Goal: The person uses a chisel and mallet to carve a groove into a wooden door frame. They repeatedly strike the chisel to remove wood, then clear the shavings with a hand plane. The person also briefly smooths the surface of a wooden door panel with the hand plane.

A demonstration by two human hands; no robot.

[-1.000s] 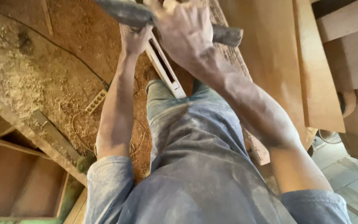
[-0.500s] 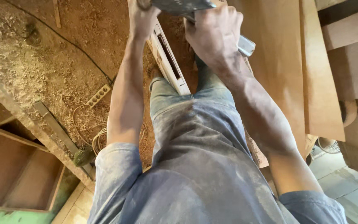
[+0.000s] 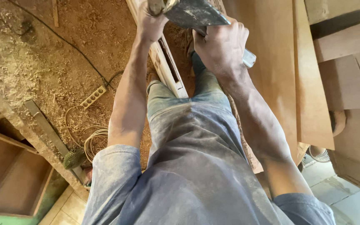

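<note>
Your right hand (image 3: 221, 48) is wrapped tight around the grey metal tool (image 3: 196, 14) at the top of the view, fingers fully curled over its body; a silver end sticks out just past your knuckles. Your left hand (image 3: 151, 21) is closed on the tool's front end, partly cut off by the top edge, so how tightly it grips you cannot tell. The tool sits just above a pale slotted wood frame (image 3: 167, 68) that runs down toward your knees. Brown boards (image 3: 271, 83) lie along the right of it. On the sawdust floor (image 3: 30, 66) to the left, a white power strip (image 3: 93, 96) with a black cable (image 3: 63, 39), well apart from the hands.
</note>
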